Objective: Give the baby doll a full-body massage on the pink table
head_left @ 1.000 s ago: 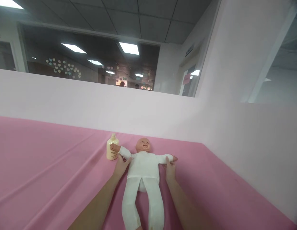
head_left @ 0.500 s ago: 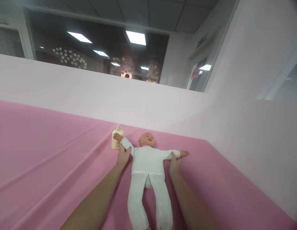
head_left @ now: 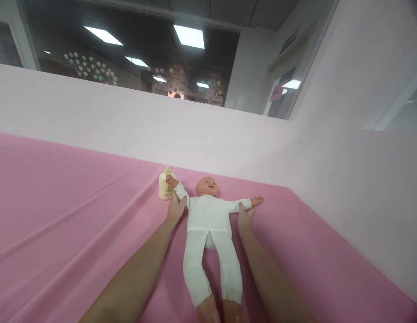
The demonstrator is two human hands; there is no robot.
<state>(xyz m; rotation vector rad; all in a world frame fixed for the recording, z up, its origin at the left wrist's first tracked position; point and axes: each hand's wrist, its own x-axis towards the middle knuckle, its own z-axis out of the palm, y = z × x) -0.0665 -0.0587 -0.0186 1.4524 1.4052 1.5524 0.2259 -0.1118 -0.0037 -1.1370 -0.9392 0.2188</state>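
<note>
A baby doll (head_left: 208,214) in white cloth lies on its back on a pink sheet (head_left: 76,202), head towards the wall and bare feet towards me. My left hand (head_left: 176,208) is closed around the doll's arm on the left, which is bent upward. Around the other arm, stretched out to the right, my right hand (head_left: 245,217) is closed near the forearm, thumb on top. A cream pump bottle (head_left: 164,185) stands just behind the doll's raised left-side fist, which covers part of its label.
A white wall (head_left: 134,121) runs along the far edge of the pink surface, with a large window (head_left: 144,49) above it. Another white wall (head_left: 363,188) closes off the right side. Creases (head_left: 94,224) cross the sheet on the left.
The whole view has shifted, so doll, bottle and hands sit higher and more of the doll's feet shows. The doll's left-side arm has moved slightly inward. Both hands keep their hold.
</note>
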